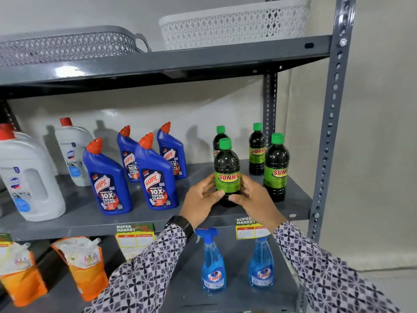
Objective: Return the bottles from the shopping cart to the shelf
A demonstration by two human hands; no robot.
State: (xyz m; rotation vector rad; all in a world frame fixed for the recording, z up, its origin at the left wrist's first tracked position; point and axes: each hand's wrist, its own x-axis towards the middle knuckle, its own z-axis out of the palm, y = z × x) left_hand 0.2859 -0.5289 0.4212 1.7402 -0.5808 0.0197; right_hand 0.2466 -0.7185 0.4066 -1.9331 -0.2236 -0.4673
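A dark Sunny bottle (226, 168) with a green cap and green label stands upright on the middle grey shelf (158, 219), near its front edge. My left hand (200, 199) wraps its lower left side and my right hand (250, 199) wraps its lower right side, thumbs across the base. Three more Sunny bottles stand on the same shelf: one directly behind (220, 136), one at the back right (257, 150), and one at the right front (275, 168). The shopping cart is out of view.
Several blue Harpic bottles (106, 177) and two white jugs (27, 175) fill the shelf's left. Two blue Colin sprays (213, 260) and orange pouches (83, 265) sit on the shelf below. Grey (67, 45) and white baskets (234, 23) rest on top. A steel upright (331, 123) bounds the right.
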